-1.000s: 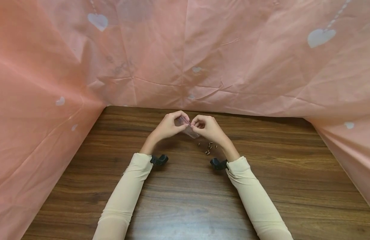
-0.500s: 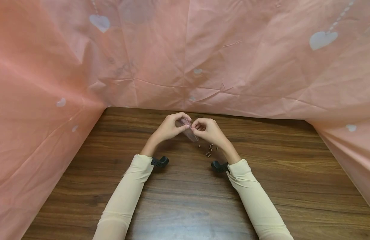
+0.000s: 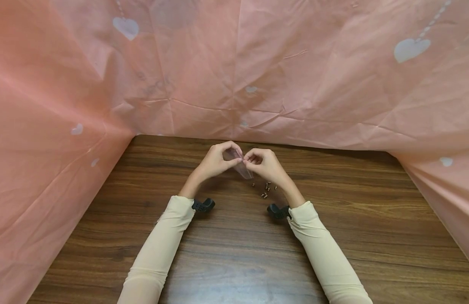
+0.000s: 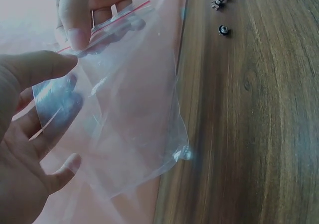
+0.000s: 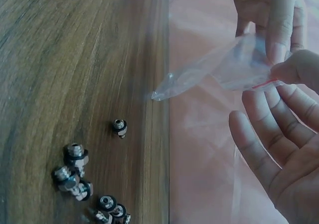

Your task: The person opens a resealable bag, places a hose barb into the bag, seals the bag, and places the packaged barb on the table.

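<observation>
A clear zip bag with a red line along its mouth hangs between both hands, raised over the back of the table. My left hand pinches the bag near its mouth between thumb and fingers. Right beside it, my right hand pinches the same mouth edge, its other fingers spread in the right wrist view. No contents show inside the bag. Several small metal fittings with dark rings lie loose on the table below, close to the right hand; one fitting sits apart from the others.
The brown wood-grain table spreads in front of the person. A pink sheet with white hearts rises along its back and sides. Each wrist carries a black camera mount.
Both hands stay pinched at the bag's mouth with only slight finger shifts. The bag's hanging part has tilted a little between frames. The fittings lie as before.
</observation>
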Tool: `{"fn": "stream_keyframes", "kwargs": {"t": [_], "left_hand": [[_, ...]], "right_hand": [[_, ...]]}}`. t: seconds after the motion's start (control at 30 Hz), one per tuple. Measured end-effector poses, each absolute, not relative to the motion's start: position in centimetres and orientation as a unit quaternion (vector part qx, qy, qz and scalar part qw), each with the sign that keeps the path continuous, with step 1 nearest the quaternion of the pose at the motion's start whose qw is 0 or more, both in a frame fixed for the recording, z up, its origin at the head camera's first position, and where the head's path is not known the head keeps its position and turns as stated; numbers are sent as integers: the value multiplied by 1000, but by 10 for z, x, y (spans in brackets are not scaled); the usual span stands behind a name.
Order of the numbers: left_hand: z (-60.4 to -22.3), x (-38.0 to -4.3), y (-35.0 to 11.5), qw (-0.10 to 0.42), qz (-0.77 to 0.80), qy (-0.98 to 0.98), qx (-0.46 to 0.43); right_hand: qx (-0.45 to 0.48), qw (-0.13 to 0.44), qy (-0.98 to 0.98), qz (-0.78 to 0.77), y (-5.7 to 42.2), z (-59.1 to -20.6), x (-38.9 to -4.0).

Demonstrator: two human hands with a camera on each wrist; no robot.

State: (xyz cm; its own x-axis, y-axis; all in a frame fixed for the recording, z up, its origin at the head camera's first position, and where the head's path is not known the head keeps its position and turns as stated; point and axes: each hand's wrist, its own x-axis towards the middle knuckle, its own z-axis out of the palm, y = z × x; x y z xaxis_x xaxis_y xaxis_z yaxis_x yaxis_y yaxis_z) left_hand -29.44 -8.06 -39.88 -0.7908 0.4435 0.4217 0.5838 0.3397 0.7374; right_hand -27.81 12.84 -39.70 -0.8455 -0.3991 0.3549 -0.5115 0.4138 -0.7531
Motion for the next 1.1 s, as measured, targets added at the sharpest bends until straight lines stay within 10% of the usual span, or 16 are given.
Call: {"fn": "stream_keyframes", "kwargs": {"t": [0.33, 1.1], "left_hand": [[-394, -291, -79, 190, -472, -809, -293], [-396, -289, -68, 68, -548, -785, -281]], "right_hand": [[226, 93, -831, 499, 128, -398, -280], [219, 89, -814, 531, 121, -367, -253]]}}
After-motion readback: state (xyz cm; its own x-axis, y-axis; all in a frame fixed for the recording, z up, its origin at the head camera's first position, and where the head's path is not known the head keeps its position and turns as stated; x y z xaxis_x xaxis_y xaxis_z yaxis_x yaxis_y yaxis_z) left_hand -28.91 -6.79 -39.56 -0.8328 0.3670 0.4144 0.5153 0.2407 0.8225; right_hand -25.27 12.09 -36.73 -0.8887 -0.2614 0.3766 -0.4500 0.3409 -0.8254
